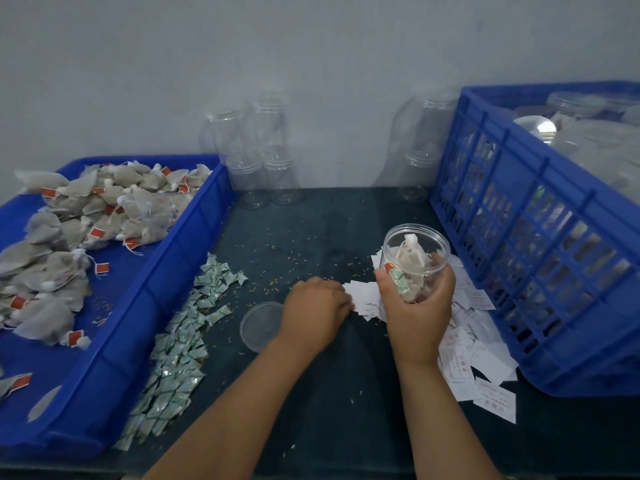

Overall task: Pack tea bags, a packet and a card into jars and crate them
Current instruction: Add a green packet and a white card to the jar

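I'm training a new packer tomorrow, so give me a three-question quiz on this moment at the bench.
1. True or false: the jar held in the right hand already has its lid on.
2. Pick one: the left hand reaches into which pile? A) tea bags B) white cards C) green packets
3. Fill in: the lid lies flat on the ___, close to the left wrist.

Key
1. False: the jar is open.
2. B
3. table
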